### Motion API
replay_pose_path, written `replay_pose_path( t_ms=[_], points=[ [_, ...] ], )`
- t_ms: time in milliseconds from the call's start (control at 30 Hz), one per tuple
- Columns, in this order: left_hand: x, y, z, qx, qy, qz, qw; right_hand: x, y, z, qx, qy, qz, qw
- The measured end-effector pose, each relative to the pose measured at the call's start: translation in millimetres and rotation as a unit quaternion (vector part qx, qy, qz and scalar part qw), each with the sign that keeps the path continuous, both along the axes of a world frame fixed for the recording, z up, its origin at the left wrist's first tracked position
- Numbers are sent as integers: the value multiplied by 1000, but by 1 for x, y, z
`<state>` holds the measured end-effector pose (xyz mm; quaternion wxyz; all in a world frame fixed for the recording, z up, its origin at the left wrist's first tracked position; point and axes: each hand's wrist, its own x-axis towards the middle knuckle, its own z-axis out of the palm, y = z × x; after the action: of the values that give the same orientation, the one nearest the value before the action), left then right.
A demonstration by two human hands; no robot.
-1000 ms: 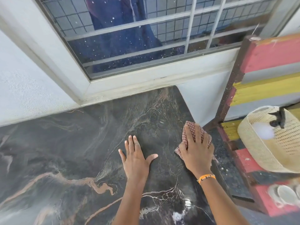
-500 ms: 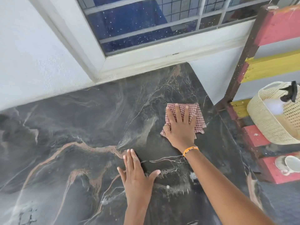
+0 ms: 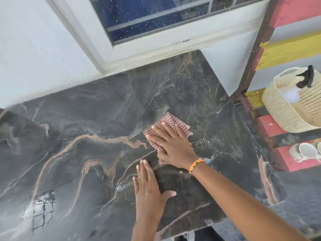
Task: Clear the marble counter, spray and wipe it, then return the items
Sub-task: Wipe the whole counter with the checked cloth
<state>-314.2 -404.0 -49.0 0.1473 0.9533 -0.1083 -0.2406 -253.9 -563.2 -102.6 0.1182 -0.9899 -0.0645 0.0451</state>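
the right hand [image 3: 173, 145], fingers flat on the checked cloth [image 3: 166, 129], has swept it left from the counter's [image 3: 86, 119] far right edge toward the middle, while the left hand [image 3: 149, 186] rests open nearby, so wiping is probably partway done.

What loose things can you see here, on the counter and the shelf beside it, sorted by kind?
Cloths: 1, the checked cloth under the right hand on the counter
Baskets: 1, the woven basket
Spray bottles: 1, the spray bottle in it
Cups: 2 at least, white cups
Total: 5
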Motion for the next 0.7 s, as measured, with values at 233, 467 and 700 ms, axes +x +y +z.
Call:
replay_pose_path(
  t_ms=[233, 467, 700],
  points=[
    [-5, -2, -8, 57, 8, -49, 997, -42, -131, 1, -35, 33, -242, 969],
    [-5, -4, -11, 73, -21, -62, 995, -105, -160, 3, -28, 53, -296, 953],
    [-6, 4, -18, 37, -41, -73, 996, -147, -92, 4, -56, 53, -351, 933]
  ],
)
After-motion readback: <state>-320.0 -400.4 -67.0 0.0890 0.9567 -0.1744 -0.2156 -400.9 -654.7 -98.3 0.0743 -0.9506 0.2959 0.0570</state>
